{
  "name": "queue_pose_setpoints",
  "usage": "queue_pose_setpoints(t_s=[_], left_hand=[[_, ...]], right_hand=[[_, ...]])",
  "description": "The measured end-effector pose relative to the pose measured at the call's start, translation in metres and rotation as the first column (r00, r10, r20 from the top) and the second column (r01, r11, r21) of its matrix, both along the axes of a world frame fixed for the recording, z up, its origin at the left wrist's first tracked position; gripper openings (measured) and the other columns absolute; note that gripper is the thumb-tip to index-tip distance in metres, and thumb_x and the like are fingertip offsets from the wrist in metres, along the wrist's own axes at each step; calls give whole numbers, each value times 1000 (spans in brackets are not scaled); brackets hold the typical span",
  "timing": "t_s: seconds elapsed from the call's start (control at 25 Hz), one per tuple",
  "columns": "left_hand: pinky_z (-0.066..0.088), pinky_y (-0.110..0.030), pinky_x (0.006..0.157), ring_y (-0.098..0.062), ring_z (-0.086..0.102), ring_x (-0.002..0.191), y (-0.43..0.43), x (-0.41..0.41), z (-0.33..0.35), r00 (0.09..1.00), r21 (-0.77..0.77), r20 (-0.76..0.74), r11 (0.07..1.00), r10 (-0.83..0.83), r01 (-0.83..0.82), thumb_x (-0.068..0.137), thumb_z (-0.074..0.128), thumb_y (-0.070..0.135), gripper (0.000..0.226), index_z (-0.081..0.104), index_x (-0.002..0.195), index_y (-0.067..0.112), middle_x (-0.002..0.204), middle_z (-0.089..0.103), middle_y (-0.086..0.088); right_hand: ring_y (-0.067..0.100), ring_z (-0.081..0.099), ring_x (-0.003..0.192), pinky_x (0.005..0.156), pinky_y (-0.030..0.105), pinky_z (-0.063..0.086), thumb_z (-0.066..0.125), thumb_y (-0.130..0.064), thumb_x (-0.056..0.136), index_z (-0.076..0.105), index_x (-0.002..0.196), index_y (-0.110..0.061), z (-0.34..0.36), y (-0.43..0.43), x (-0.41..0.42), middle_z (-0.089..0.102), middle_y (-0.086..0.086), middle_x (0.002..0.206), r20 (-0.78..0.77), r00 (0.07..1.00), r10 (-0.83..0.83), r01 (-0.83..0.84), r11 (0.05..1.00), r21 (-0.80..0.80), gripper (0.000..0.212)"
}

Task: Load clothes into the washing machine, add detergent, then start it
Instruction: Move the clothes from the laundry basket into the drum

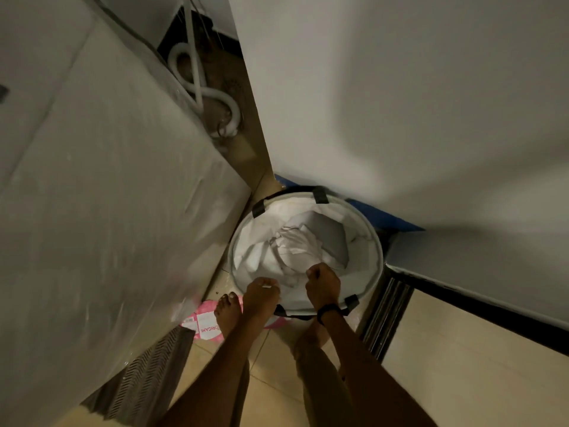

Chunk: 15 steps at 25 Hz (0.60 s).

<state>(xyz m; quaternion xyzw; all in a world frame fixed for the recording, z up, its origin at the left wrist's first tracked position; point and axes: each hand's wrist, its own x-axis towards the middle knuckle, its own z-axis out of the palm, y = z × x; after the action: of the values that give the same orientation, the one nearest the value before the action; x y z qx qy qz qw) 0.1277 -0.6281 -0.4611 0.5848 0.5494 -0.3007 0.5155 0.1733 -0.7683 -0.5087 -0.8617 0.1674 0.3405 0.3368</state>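
Note:
A round laundry basket [378, 241] with black strap handles stands on the floor against the wall, holding crumpled white clothes [292, 245]. My right hand [323, 285], with a dark band on its wrist, is a fist closed on the white cloth at the basket's near side. My left hand [261, 292] reaches over the near rim with its fingers curled down into the basket; they are hidden, so its grip is unclear. The washing machine [107, 180], white and wrapped in clear plastic, fills the left of the view, close beside the basket.
A bare foot [228, 312] stands on a pink packet [201, 323] just left of the basket. White drain hoses [215, 97] coil on the floor behind the machine. A white wall [400, 103] rises on the right, with a dark sliding track [385, 318] at its base.

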Motion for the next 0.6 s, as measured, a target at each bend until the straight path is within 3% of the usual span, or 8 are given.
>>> queue_pose_setpoints(t_s=[0.08, 0.16, 0.28, 0.36, 0.48, 0.6], left_hand=[[57, -36, 75, -27, 69, 86, -5, 9, 11, 998, -25, 48, 999, -42, 44, 88, 60, 10, 17, 65, 104, 8, 95, 71, -10], [58, -42, 88, -27, 71, 94, -7, 17, -5, 997, 8, 74, 1000, -25, 25, 80, 61, 19, 16, 69, 95, 19, 97, 74, -7], [59, -44, 88, -25, 73, 89, -5, 21, -48, 989, 40, 142, 998, 44, -50, 74, 62, 23, 18, 69, 90, 28, 94, 76, -6], [60, -38, 79, -20, 74, 82, -5, 22, -69, 982, 61, 171, 994, 75, -87, 80, 64, 16, 16, 69, 91, 26, 89, 77, -4], [57, -31, 75, -16, 73, 76, -1, 14, -78, 973, 72, 203, 989, 110, -127, 87, 63, 10, 16, 69, 95, 23, 85, 76, -1], [54, -28, 70, -18, 70, 75, 6, 1, -68, 977, 15, 128, 985, 171, -174, 90, 62, 4, 16, 67, 103, 12, 88, 74, -7]], right_hand=[[34, 57, 115, 95, 36, 46, 51, -8, 91, 64, 111, -7, -11, -3, 13, 62, 15, 120, -113, 974, 196, -205, 976, -74, 23], [33, 43, 132, 107, 37, 39, 51, -17, 95, 56, 132, -10, -51, -2, 26, 45, 14, 145, -219, 903, 370, -400, 910, -110, 37], [35, 22, 144, 115, 45, 28, 53, -27, 97, 43, 145, -25, -135, 10, 43, 15, 10, 161, -211, 828, 520, -552, 822, -141, 48], [37, 27, 140, 111, 49, 34, 57, -29, 95, 40, 146, -24, -186, 23, 49, 25, 13, 156, -148, 831, 536, -556, 801, -220, 54], [34, 49, 122, 96, 40, 45, 53, -13, 92, 62, 120, -11, -213, 33, 45, 57, 14, 128, -46, 841, 539, -517, 775, -363, 29], [34, 64, 93, 77, 34, 48, 52, -4, 84, 69, 83, -1, -174, 35, 30, 70, 18, 95, 187, 964, 189, -140, 959, -246, 17]])
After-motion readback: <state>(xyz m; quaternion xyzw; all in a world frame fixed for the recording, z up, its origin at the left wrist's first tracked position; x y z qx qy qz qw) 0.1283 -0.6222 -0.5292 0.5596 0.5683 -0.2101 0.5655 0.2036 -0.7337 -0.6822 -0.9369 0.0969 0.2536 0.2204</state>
